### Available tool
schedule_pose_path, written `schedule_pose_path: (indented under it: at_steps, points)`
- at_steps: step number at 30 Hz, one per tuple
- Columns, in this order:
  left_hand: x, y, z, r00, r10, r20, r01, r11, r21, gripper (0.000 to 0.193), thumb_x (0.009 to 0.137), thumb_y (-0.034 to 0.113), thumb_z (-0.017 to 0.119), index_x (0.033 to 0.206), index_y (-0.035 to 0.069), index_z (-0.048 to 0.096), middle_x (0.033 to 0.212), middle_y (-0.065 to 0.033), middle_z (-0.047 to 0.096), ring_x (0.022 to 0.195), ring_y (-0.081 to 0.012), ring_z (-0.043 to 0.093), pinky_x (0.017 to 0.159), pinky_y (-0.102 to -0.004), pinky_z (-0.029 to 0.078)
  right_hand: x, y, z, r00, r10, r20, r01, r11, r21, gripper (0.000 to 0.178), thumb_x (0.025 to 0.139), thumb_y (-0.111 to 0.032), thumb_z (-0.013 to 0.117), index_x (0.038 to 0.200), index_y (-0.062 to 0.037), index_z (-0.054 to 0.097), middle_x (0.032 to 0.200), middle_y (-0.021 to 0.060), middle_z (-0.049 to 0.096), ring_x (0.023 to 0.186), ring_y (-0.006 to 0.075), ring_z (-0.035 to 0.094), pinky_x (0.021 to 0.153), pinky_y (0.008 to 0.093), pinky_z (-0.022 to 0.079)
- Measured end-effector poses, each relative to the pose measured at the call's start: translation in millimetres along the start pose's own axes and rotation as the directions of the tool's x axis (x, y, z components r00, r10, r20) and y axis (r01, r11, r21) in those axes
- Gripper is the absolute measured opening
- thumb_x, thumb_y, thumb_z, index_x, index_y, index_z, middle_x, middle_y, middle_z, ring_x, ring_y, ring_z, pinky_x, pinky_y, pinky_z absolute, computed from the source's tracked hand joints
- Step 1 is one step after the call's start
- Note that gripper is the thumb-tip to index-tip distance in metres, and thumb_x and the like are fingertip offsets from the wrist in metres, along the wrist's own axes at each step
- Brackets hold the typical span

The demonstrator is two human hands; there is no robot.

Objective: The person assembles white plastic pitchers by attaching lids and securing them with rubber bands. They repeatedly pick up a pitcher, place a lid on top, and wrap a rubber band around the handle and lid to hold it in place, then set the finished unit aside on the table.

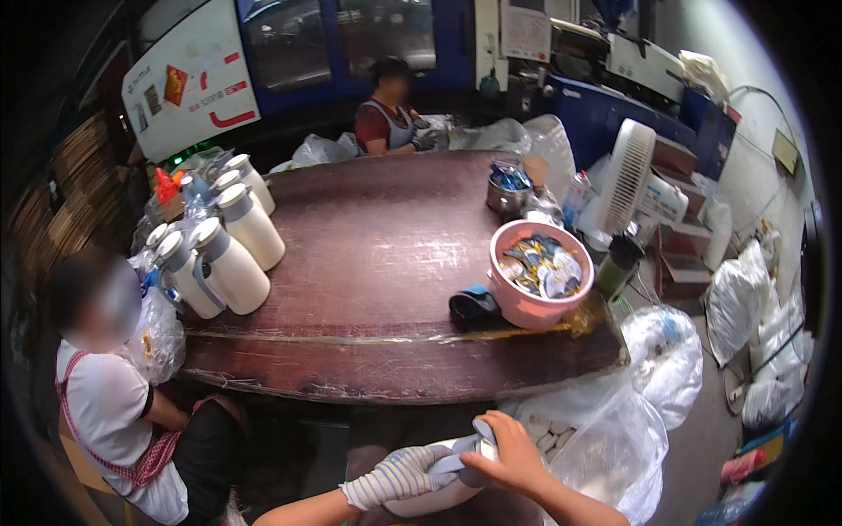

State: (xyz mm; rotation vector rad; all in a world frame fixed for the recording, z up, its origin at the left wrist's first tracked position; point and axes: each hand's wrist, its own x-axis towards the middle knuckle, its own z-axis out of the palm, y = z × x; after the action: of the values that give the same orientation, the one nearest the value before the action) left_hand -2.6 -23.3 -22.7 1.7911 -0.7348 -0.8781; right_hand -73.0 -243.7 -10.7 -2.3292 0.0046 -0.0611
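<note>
A white jug (430, 502) with grey trim lies tilted below the table's near edge, its top toward the right. My left hand (408, 474), in a striped knit glove, is closed around the jug's grey handle (451, 461). My bare right hand (513, 453) grips the top of the jug, fingers over the lid and thumb across its near side. The palm hides part of the lid. Right of my hands, an open clear plastic bag (610, 438) holds several round pale pieces (548, 436).
A dark red table (351, 254) spans the middle. Several white jugs (232, 276) stand at its left. A pink bucket (531, 309) of small parts sits right, beside a dark cup-shaped item (474, 305). One person (132, 412) sits left, another (383, 123) behind the table. A fan (627, 180) stands right.
</note>
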Motion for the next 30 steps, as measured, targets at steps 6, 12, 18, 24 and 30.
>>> schedule_pose_path:
  at_steps: [6, 12, 18, 24, 30]
  points:
    - [-9, -7, -25, 0.991, -0.078, 0.107, 0.074, 0.996, 0.039, 0.053, 0.082, 0.032, 0.064, 0.129, 0.009, 0.060, 0.100, -0.0171, 0.070, 0.093, -0.0289, 0.067, 0.086, -0.0362, 0.050, 7, -9, 2, 0.954, -0.300, 0.002, 0.300, 0.953, -0.032, 0.058, 0.075, -0.038, 0.074, 0.123, -0.0100, 0.058, 0.125, 0.0130, 0.056, 0.116, 0.0336, 0.053, 0.099, 0.0433, 0.043]
    - [-15, -10, -38, 0.994, -0.062, 0.095, 0.062, 0.998, -0.004, 0.052, 0.080, 0.026, 0.066, 0.128, 0.007, 0.061, 0.100, -0.0121, 0.070, 0.093, -0.0213, 0.067, 0.087, -0.0325, 0.050, 16, -18, 5, 0.924, -0.375, 0.080, 0.377, 0.926, -0.013, 0.058, 0.074, -0.038, 0.073, 0.124, -0.0117, 0.058, 0.126, 0.0110, 0.056, 0.116, 0.0325, 0.053, 0.098, 0.0447, 0.043]
    - [-7, -19, -54, 0.985, -0.091, 0.146, 0.095, 0.995, -0.020, 0.044, 0.082, 0.019, 0.068, 0.122, 0.004, 0.064, 0.100, -0.0045, 0.068, 0.094, -0.0113, 0.061, 0.088, -0.0278, 0.049, 18, -27, 7, 0.925, -0.370, 0.089, 0.375, 0.926, -0.049, 0.058, 0.075, -0.039, 0.071, 0.124, -0.0125, 0.059, 0.126, 0.0105, 0.056, 0.116, 0.0318, 0.053, 0.096, 0.0437, 0.043]
    - [-11, -23, -58, 0.989, -0.059, 0.135, 0.070, 0.994, -0.079, 0.043, 0.082, 0.018, 0.073, 0.121, 0.004, 0.064, 0.104, -0.0040, 0.069, 0.099, -0.0109, 0.060, 0.092, -0.0295, 0.049, 22, -28, 3, 0.819, -0.559, 0.129, 0.563, 0.827, 0.008, 0.054, 0.073, -0.036, 0.069, 0.121, -0.0136, 0.060, 0.120, 0.0080, 0.059, 0.112, 0.0287, 0.056, 0.094, 0.0409, 0.044]
    - [31, -27, -62, 0.995, 0.058, 0.084, -0.068, 0.990, 0.126, 0.038, 0.082, 0.014, 0.074, 0.116, 0.002, 0.064, 0.106, -0.0077, 0.069, 0.100, -0.0138, 0.062, 0.093, -0.0312, 0.049, 23, -34, -3, 0.584, -0.764, 0.276, 0.766, 0.630, 0.123, 0.051, 0.077, -0.033, 0.070, 0.122, -0.0117, 0.059, 0.127, 0.0104, 0.056, 0.115, 0.0287, 0.055, 0.095, 0.0441, 0.044]
